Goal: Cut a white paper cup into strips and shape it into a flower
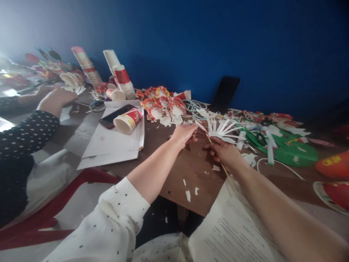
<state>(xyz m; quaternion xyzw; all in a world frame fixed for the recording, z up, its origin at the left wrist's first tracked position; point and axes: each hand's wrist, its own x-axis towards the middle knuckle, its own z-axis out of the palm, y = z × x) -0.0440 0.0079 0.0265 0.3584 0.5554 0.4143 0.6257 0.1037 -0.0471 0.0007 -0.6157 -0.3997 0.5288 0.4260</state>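
Observation:
My right hand point(223, 151) grips a thin wooden stick point(227, 174) that runs back toward my body; a white paper-cup flower point(225, 130) with cut splayed petals sits at its top end. My left hand point(184, 134) pinches one of the flower's petals at its left side. Both hands hover just above the brown wooden table point(191, 167), close together.
A red-and-white paper cup point(128, 120) lies on white sheets beside a phone point(116, 115). Stacks of cups point(122, 80), cut cup pieces point(163, 103), green paper plates point(286, 149) and scissors point(96, 105) crowd the table. Another person's hand point(56, 100) rests at left. A printed sheet point(231, 225) lies near me.

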